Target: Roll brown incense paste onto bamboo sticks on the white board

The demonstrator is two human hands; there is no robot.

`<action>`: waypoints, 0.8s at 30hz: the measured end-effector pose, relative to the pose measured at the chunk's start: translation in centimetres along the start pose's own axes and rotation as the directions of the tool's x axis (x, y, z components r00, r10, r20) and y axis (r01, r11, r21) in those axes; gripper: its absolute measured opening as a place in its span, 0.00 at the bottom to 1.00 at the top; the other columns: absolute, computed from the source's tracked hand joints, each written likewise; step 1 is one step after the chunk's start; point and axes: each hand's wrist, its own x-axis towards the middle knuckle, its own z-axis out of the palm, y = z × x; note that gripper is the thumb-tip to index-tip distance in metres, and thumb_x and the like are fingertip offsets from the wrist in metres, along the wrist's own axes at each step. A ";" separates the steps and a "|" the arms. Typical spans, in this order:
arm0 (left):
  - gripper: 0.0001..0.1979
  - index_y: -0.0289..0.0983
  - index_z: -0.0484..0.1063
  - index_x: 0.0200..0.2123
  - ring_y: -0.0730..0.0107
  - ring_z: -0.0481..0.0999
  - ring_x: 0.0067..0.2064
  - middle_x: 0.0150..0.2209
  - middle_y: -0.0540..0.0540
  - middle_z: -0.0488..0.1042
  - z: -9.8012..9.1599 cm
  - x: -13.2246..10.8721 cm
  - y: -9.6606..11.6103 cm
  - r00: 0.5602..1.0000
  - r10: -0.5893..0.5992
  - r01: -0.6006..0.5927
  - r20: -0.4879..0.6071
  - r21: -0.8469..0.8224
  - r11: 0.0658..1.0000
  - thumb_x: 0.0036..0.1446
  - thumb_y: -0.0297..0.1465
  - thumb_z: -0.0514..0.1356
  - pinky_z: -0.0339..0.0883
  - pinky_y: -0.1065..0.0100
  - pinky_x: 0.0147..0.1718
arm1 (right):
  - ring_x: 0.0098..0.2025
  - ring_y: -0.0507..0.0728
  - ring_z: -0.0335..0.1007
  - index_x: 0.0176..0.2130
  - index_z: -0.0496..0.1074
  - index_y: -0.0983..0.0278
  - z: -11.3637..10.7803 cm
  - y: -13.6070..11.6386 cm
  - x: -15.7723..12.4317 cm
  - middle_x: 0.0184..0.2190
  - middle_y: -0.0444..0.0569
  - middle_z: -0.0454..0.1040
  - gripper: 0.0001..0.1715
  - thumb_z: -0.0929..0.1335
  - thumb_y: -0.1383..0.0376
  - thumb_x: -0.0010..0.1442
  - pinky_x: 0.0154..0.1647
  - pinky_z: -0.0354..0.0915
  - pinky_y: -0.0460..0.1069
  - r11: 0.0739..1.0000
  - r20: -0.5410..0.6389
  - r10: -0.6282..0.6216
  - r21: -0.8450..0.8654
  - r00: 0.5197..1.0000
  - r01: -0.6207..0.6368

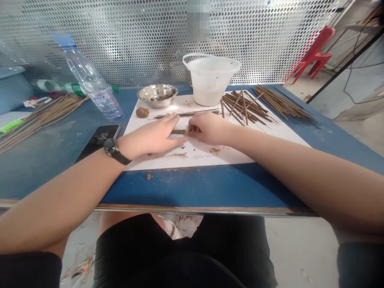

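On a white sheet (162,160), my left hand (154,136) lies flat with its fingers stretched out, partly over a brown-coated incense stick (179,131). The stick's thin bare end runs to my right hand (208,128), whose curled fingers pinch it. Part of the stick is hidden under my left palm. Just beyond both hands lie several thin dark bare sticks (195,114). A lump of brown dough (142,112) sits to the left of them. Brown crumbs (214,151) dot the sheet near my hands.
Behind the hands stand a metal bowl (157,105) and a white plastic bucket (207,86). Coated sticks (249,106) are piled at right, beside another bundle (282,104). At left are a water bottle (90,80), a phone (97,142) and long tan strands (51,114). A perforated metal panel (135,40) closes the back.
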 end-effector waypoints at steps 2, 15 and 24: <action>0.57 0.28 0.47 0.87 0.33 0.55 0.86 0.87 0.25 0.52 1.0 0.1 0.8 0.999 -0.007 0.007 0.032 -0.002 1.000 0.72 0.62 0.51 0.58 0.43 0.80 | 0.40 0.59 0.76 0.34 0.79 0.63 0.1 0.5 0.2 0.37 0.52 0.82 0.15 0.73 0.62 0.75 0.39 0.62 0.52 0.991 -0.035 0.036 0.133 0.999 -0.031; 0.52 0.27 0.57 0.84 0.33 0.67 0.81 0.83 0.26 0.62 0.7 -5.2 4.2 0.995 -0.051 0.042 0.083 0.106 0.994 0.73 0.58 0.54 0.65 0.46 0.78 | 0.29 0.53 0.65 0.25 0.76 0.62 -0.2 5.3 1.2 0.27 0.49 0.75 0.30 0.72 0.59 0.80 0.34 0.61 0.51 0.604 0.073 0.077 0.790 0.994 -0.105; 0.57 0.25 0.41 0.88 0.38 0.47 0.88 0.88 0.28 0.42 1.7 -1.8 2.2 0.991 -0.101 0.102 0.091 -0.013 0.995 0.75 0.63 0.43 0.53 0.45 0.83 | 0.23 0.52 0.62 0.25 0.74 0.63 1.5 6.9 2.2 0.23 0.48 0.71 0.31 0.71 0.58 0.81 0.24 0.59 0.48 0.315 0.016 0.082 0.948 0.997 -0.041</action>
